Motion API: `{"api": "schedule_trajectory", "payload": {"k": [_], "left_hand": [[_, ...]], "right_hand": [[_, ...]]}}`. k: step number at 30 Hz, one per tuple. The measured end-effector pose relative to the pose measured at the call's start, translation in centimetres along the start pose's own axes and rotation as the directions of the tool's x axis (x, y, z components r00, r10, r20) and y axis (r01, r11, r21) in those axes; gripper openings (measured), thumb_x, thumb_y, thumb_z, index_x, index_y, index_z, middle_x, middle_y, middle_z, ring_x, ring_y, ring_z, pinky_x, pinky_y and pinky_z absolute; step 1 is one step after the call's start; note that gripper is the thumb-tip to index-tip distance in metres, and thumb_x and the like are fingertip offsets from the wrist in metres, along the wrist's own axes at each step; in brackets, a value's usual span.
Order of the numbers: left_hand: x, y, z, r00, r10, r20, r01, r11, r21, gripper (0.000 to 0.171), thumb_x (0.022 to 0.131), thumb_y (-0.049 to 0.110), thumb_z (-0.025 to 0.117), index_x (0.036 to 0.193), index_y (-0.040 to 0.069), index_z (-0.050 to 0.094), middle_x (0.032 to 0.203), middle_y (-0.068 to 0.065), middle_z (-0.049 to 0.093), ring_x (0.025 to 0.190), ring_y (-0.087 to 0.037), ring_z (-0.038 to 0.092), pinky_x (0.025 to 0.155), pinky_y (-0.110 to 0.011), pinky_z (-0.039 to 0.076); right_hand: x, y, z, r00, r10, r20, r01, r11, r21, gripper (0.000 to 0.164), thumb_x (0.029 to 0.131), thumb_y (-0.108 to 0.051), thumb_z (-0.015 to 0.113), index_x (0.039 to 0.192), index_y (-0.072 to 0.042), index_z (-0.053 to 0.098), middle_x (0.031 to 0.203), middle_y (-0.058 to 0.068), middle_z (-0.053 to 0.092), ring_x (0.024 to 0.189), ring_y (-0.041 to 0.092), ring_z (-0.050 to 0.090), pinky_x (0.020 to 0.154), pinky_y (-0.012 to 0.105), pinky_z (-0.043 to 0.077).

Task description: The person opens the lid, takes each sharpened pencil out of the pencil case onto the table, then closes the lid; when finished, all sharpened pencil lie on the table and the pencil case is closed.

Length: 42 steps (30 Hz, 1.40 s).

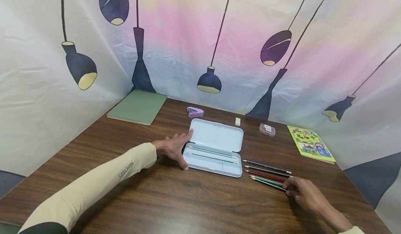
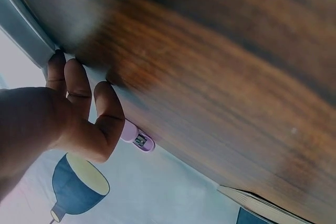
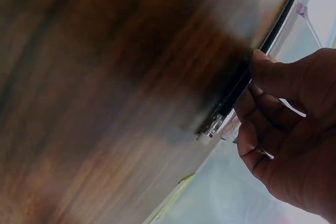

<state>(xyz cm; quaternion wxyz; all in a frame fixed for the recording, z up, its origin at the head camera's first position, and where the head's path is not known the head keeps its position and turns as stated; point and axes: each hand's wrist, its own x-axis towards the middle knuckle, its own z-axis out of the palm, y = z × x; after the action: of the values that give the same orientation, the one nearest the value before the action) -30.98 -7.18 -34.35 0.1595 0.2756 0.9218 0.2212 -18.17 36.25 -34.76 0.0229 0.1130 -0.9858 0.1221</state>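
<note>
A light blue pencil case lies with its lid raised, and several pale green pencils lie inside. Spread along its left side is my left hand, thumb at the front corner and fingertips at the lid's edge. To the right of the case, several loose pencils lie side by side: dark blue, black, red, green and a black one in front. My right hand is over the right ends of the nearest ones. In the right wrist view its thumb and fingers pinch a black pencil.
Behind the case stand a purple stapler, a white eraser and a small clear box. A green notebook lies at the back left, a yellow picture book at the right. A patterned cloth hangs behind the table.
</note>
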Motion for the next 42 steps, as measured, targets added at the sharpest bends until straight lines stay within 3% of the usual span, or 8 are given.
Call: {"api": "schedule_trajectory", "payload": {"k": [6,11,16,20,24,31,36,42], "left_hand": [[0.0,-0.1,0.0,1.000,-0.001,-0.001,0.001,1.000,-0.003,0.130,0.056,0.044,0.083,0.146,0.014,-0.006,0.149,-0.020,0.008,0.131,-0.046,0.003,0.094,-0.069,0.000],[0.1,-0.1,-0.1,1.000,-0.008,0.009,0.008,1.000,-0.007,0.130,0.056,0.044,0.083,0.146,0.015,-0.006,0.149,-0.020,0.008,0.131,-0.046,0.003,0.094,-0.069,0.001],[0.0,0.0,-0.4,1.000,-0.001,-0.003,0.001,1.000,-0.008,0.129,0.057,0.044,0.083,0.146,0.015,-0.006,0.149,-0.020,0.008,0.131,-0.046,0.004,0.094,-0.069,0.001],[-0.1,0.0,-0.5,1.000,-0.008,-0.016,0.008,1.000,0.002,0.129,0.056,0.044,0.083,0.147,0.015,-0.005,0.149,-0.019,0.010,0.131,-0.044,0.007,0.094,-0.069,0.003],[-0.2,0.0,-0.1,1.000,-0.007,-0.011,0.007,1.000,0.021,0.130,0.056,0.046,0.083,0.147,0.014,-0.004,0.149,-0.018,0.011,0.131,-0.042,0.010,0.095,-0.068,0.006],[-0.1,0.0,0.5,1.000,0.005,-0.009,-0.005,1.000,0.021,0.130,0.056,0.047,0.082,0.147,0.015,-0.005,0.149,-0.019,0.011,0.131,-0.043,0.008,0.095,-0.068,0.005],[-0.2,0.1,0.3,1.000,-0.001,-0.020,0.002,1.000,0.026,0.130,0.055,0.046,0.083,0.147,0.015,-0.005,0.148,-0.018,0.012,0.132,-0.044,0.007,0.095,-0.068,0.005],[0.0,0.2,0.3,1.000,-0.007,-0.009,0.008,0.999,0.045,0.130,0.056,0.046,0.083,0.146,0.016,-0.006,0.148,-0.018,0.014,0.131,-0.042,0.010,0.095,-0.068,0.007]], "right_hand": [[-0.2,0.1,0.3,0.998,-0.027,-0.052,0.025,0.999,-0.042,0.020,0.071,0.000,0.073,0.080,-0.015,0.063,0.075,-0.009,0.056,0.067,0.005,0.054,0.058,0.027,0.045],[0.1,-0.2,0.0,0.998,-0.024,-0.058,0.023,1.000,-0.015,0.019,0.072,-0.002,0.073,0.081,-0.015,0.063,0.077,-0.009,0.057,0.068,0.005,0.054,0.059,0.027,0.045],[1.7,-1.9,-0.9,0.991,-0.083,-0.108,0.082,0.997,-0.014,0.017,0.074,-0.001,0.071,0.081,-0.015,0.064,0.078,-0.008,0.058,0.069,0.006,0.055,0.059,0.028,0.046],[4.1,-4.3,-1.1,0.970,-0.193,-0.150,0.190,0.981,-0.036,0.015,0.076,0.000,0.068,0.085,-0.011,0.065,0.080,-0.006,0.058,0.072,0.008,0.055,0.062,0.032,0.047],[6.5,-7.2,-0.3,0.948,-0.288,-0.138,0.289,0.957,-0.008,0.019,0.080,0.002,0.063,0.097,-0.006,0.066,0.089,0.000,0.063,0.079,0.011,0.057,0.070,0.036,0.048],[10.2,-11.5,2.2,0.883,-0.459,-0.097,0.464,0.885,0.035,0.023,0.084,-0.001,0.060,0.107,0.000,0.064,0.100,0.009,0.064,0.087,0.017,0.060,0.076,0.037,0.048],[11.5,-13.1,3.4,0.904,-0.427,-0.014,0.427,0.902,0.057,0.023,0.089,-0.009,0.057,0.108,0.000,0.064,0.101,0.009,0.061,0.092,0.020,0.058,0.078,0.038,0.047],[11.8,-13.6,3.8,0.911,-0.408,0.062,0.407,0.913,0.034,0.017,0.089,-0.008,0.057,0.102,-0.005,0.067,0.092,0.002,0.059,0.080,0.013,0.054,0.072,0.034,0.046]]}}
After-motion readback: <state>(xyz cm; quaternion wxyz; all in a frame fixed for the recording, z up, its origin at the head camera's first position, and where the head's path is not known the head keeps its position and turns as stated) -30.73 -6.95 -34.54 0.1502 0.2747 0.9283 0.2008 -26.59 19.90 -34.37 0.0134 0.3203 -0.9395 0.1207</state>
